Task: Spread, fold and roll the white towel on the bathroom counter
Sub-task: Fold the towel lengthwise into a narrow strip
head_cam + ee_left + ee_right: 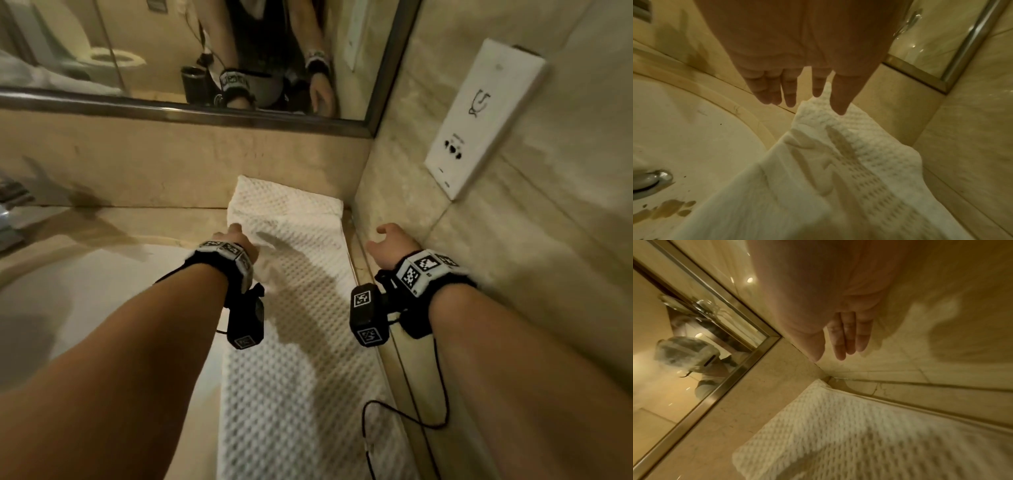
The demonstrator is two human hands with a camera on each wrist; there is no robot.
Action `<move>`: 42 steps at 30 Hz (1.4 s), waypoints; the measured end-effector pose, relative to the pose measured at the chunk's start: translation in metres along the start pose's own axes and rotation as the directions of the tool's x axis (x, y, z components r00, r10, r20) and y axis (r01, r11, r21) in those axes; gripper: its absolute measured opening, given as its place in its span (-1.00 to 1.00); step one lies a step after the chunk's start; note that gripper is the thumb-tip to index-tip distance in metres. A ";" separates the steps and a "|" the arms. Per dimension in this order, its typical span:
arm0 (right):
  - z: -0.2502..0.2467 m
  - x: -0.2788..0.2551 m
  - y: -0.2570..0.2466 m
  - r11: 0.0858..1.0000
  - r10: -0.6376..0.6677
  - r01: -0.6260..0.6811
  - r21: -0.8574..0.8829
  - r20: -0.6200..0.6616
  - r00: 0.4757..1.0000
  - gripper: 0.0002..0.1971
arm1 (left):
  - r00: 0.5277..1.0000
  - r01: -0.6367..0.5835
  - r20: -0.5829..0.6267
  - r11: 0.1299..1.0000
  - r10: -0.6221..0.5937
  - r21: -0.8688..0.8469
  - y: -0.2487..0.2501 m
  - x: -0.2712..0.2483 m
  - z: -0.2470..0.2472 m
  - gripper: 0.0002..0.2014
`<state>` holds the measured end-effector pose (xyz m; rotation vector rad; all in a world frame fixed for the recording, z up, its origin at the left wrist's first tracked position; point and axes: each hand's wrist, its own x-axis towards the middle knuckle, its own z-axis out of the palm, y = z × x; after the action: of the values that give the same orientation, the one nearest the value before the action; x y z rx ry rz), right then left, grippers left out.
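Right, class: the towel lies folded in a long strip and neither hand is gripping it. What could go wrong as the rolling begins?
1. The white towel has its left edge over the sink basin, so that side may sag and the roll go crooked.
2. The far end is bunched against the backsplash, which may make an uneven start.
3. The right hand is off the towel, near the wall; the left hand working alone could skew it.

Dim, warm yellowish indoor light. The hands cast soft shadows on the white towel (301,308) and on the stone wall (941,321). Small glare spots glint in the mirror (701,331). Both wrist views are blurred and grainy; straight edges bow near the frame borders.
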<state>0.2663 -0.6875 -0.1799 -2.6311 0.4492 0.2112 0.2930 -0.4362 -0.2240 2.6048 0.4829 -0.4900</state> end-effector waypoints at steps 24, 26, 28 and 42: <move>0.078 0.134 -0.042 0.950 0.079 -0.002 0.311 -0.234 0.969 -0.62 | 0.978 -0.203 -0.087 0.963 0.190 -0.175 -0.002 0.109 -0.023 -0.52; 0.079 0.112 -0.044 0.990 -0.136 0.140 -0.007 -0.298 0.945 -0.47 | 0.981 -0.167 -0.110 0.985 0.161 -0.044 -0.006 0.104 -0.019 -0.37; 0.085 0.085 -0.047 0.909 -0.414 0.397 -0.126 -0.149 0.898 -0.33 | 0.970 -0.190 -0.123 0.972 0.208 0.140 -0.007 0.090 -0.016 -0.23; 0.108 0.058 -0.001 0.879 -0.151 0.302 -0.368 0.387 0.910 -0.27 | 0.870 -0.476 0.394 0.714 0.296 0.513 -0.014 0.052 0.038 0.15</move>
<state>0.3136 -0.6526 -0.2877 -2.9422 -0.0461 0.7593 0.3237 -0.4300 -0.2825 3.0223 -0.4049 -0.9782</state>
